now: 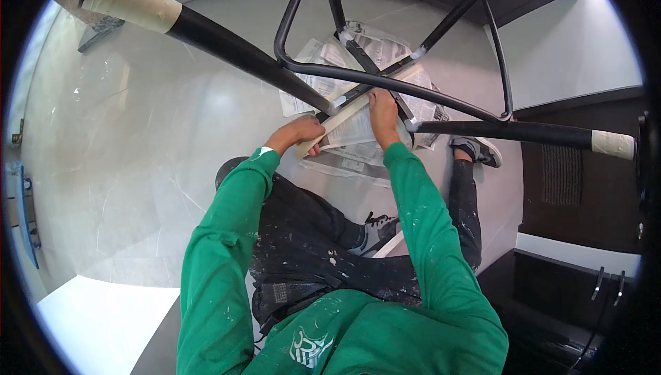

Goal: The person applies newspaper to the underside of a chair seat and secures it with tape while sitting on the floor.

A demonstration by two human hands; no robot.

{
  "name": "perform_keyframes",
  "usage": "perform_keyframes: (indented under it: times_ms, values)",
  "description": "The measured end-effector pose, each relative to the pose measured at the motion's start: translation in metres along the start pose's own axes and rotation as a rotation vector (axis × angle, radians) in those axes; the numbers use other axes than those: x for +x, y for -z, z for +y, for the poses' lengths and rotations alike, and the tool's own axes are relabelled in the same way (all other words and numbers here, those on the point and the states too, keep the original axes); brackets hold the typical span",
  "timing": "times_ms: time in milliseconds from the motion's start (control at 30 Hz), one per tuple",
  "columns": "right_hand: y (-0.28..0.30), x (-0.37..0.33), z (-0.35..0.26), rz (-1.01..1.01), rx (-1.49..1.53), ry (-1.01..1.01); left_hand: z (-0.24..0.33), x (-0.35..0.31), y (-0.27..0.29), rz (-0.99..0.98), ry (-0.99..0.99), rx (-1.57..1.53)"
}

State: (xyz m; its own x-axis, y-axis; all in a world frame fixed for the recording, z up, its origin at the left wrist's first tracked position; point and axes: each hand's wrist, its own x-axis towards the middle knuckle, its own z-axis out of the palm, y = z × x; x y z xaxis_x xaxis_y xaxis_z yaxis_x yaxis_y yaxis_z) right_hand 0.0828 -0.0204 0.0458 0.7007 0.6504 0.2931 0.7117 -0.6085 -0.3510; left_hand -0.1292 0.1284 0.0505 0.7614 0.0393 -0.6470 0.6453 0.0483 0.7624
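A black metal stool frame (227, 53) stands with its legs spread outward and up over sheets of newspaper (358, 137). Flat black crossbars (363, 56) meet at its middle, low over the paper. A pale strip of masking tape (342, 117) runs slantwise along the near-left crossbar. My left hand (297, 134) is closed round the strip's near end, partly hiding it. My right hand (383, 115) has its fingers closed by the strip's far end, close against the crossbars; its fingertips are partly hidden. Cream tape wraps the leg ends (134, 1).
A bent black tube ring (385, 84) passes above my right hand. My shoes (377, 232) and outstretched leg (465, 203) lie near the newspaper. Black cabinets (551, 299) stand at the lower right, and a blue object (25, 213) is at the far left.
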Motion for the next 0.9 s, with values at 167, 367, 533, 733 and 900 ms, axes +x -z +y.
perform_keyframes:
  times_ms: [167,367,533,733,900]
  values:
    - [-0.005,-0.003,-0.009,-0.020,-0.065,-0.078,-0.001,0.003,0.000,0.105,-0.002,0.148]
    - [-0.012,-0.004,-0.009,0.006,-0.081,-0.112,0.000,0.013,-0.003,0.216,0.055,0.190]
    - [-0.019,-0.003,-0.007,0.079,-0.068,-0.054,-0.005,0.016,0.002,0.199,0.076,0.119]
    - [-0.021,-0.007,-0.003,0.132,-0.064,-0.035,0.001,0.010,0.000,0.213,0.049,0.129]
    - [-0.018,-0.010,-0.012,0.151,-0.015,-0.091,0.000,0.010,-0.001,0.189,0.039,0.131]
